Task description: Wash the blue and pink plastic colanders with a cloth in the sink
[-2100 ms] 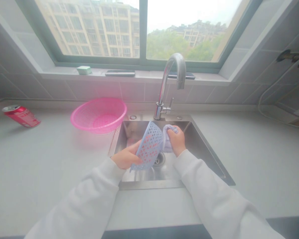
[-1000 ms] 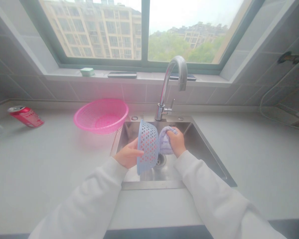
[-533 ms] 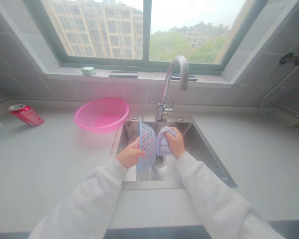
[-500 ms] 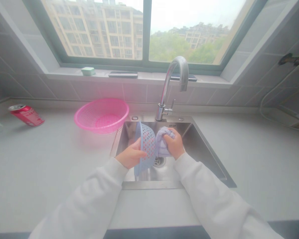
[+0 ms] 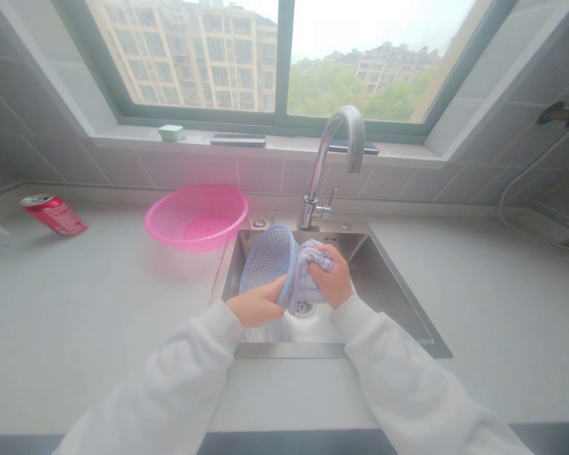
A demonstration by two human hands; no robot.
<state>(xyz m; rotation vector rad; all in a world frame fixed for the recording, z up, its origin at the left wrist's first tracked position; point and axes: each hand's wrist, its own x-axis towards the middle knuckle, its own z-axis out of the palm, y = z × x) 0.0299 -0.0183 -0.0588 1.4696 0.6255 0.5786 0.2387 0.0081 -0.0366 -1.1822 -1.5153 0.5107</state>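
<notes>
My left hand [image 5: 256, 304] grips the rim of a pale blue plastic mesh basket [image 5: 267, 262], which is tilted over the stainless steel sink [image 5: 289, 351]. My right hand [image 5: 330, 277] is closed around a lilac cloth [image 5: 308, 276] and presses it against the basket's right side. Much of the cloth is hidden by my fingers. The sink's drain [image 5: 304, 308] shows just below the cloth.
A chrome faucet [image 5: 329, 165] rises behind the sink. On the counter to the left are a pink plastic basket [image 5: 195, 218] and a red can [image 5: 54, 215] lying on its side. A green soap dish [image 5: 171, 133] and dark flat objects [image 5: 238, 140] sit on the windowsill.
The blue basket has turned and leaned left, so its round mesh face now shows toward me. The cloth and my right hand have moved closer against it.
</notes>
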